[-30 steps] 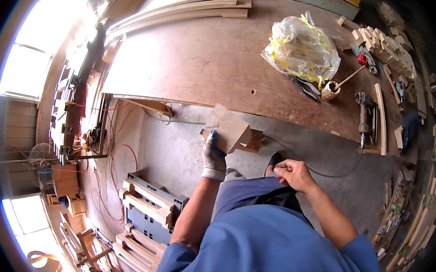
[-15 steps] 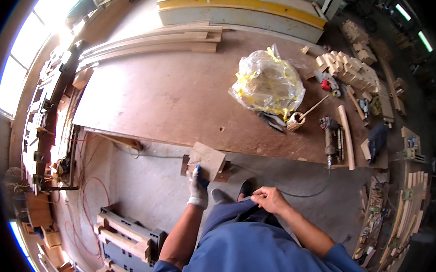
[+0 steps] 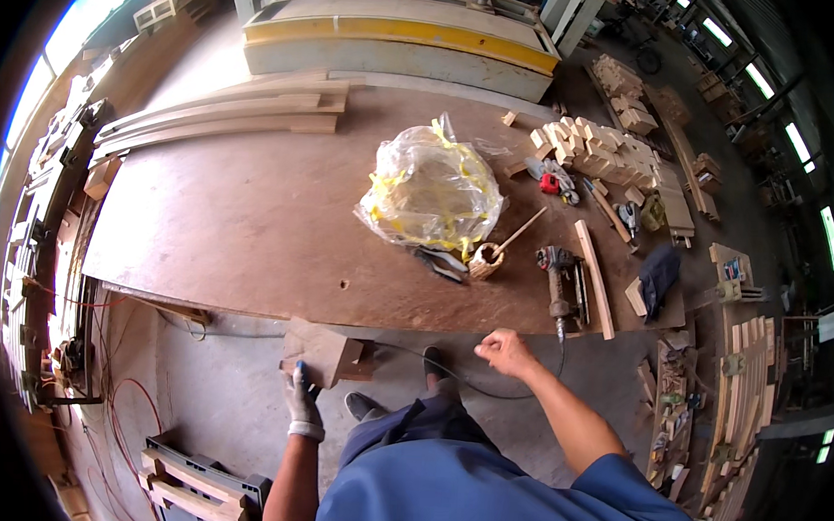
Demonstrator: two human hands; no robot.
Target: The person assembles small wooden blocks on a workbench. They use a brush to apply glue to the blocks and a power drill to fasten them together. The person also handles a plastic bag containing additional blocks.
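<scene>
Left hand (image 3: 303, 404): gloved in white with blue at the tips, fingers bent firmly round the near side of a light wooden block (image 3: 318, 348).
Block: held out past the front edge of the bench (image 3: 212, 221), over the floor, broad face up and slightly tilted; just beside its right side, a darker wooden piece (image 3: 363, 360), cannot tell whether touching.
Right hand (image 3: 508, 352): bare, fingers curled closed, near the front edge of the bench and well apart from the block; cannot tell whether around anything small.
Bench middle: crumpled clear plastic bag (image 3: 430, 190) with yellow strips; just below it, a small round pot (image 3: 486, 261) with a stick leaning out.
Bench right: hand-held tool (image 3: 559, 282) with a hose running off the front edge; beside it, a narrow wooden strip (image 3: 595, 279), then dark blue cloth (image 3: 658, 283); farther back, many pale blocks (image 3: 597, 149) heaped together.
Bench left: long wooden boards (image 3: 227, 109) along the far side.
Floor, lower left: dark grey plastic crate (image 3: 256, 487) under pale wooden bars (image 3: 192, 503).
</scene>
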